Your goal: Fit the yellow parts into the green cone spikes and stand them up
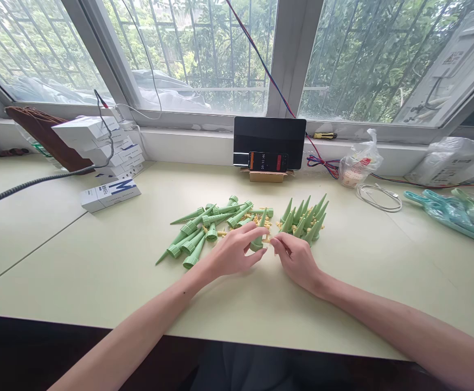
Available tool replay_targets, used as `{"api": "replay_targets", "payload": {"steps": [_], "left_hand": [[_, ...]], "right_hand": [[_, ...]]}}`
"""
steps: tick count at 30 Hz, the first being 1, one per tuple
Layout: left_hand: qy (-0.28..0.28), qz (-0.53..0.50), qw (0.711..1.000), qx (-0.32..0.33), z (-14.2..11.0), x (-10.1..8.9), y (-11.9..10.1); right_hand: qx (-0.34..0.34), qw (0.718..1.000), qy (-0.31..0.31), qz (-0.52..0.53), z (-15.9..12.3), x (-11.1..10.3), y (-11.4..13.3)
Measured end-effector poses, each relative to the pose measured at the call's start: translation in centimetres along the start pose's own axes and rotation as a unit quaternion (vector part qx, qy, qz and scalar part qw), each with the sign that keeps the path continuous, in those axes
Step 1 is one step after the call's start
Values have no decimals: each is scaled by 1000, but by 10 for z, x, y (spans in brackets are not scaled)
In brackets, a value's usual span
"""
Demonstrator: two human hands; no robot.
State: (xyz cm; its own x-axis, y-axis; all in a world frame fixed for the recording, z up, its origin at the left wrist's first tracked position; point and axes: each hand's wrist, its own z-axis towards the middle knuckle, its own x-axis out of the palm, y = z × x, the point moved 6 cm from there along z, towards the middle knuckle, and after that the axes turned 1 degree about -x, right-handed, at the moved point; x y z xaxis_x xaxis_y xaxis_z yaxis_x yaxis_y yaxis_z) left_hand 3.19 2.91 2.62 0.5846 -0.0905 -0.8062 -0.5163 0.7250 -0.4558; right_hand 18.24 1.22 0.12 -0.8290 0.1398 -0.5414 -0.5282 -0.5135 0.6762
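My left hand [234,251] is closed around a green plastic cone spike [258,239], holding it upright on the pale green table [98,260]. My right hand [296,258] pinches a small yellow piece [266,239] right against the base of that spike. A loose pile of green spikes [204,228] lies to the left of my hands. A cluster of upright spikes [305,220] stands just beyond my right hand. Small yellow pieces [257,220] are scattered between the two groups.
A dark tablet [269,138] and a phone [268,161] lean on a small box at the window sill. White cartons [102,146] are stacked at the back left. A plastic bag [359,163], a white cable [379,196] and turquoise plastic parts [456,214] lie to the right.
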Motion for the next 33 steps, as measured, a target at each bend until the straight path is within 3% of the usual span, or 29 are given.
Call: {"api": "replay_targets", "payload": {"steps": [11,33], "left_hand": [[-7,-4,1000,2,0,-2,0],[1,-7,1000,-1,0,0,0]], "right_hand": [[-29,1000,-9,7,-1,-1,4],[-15,1000,9,16,0,0,5]]}}
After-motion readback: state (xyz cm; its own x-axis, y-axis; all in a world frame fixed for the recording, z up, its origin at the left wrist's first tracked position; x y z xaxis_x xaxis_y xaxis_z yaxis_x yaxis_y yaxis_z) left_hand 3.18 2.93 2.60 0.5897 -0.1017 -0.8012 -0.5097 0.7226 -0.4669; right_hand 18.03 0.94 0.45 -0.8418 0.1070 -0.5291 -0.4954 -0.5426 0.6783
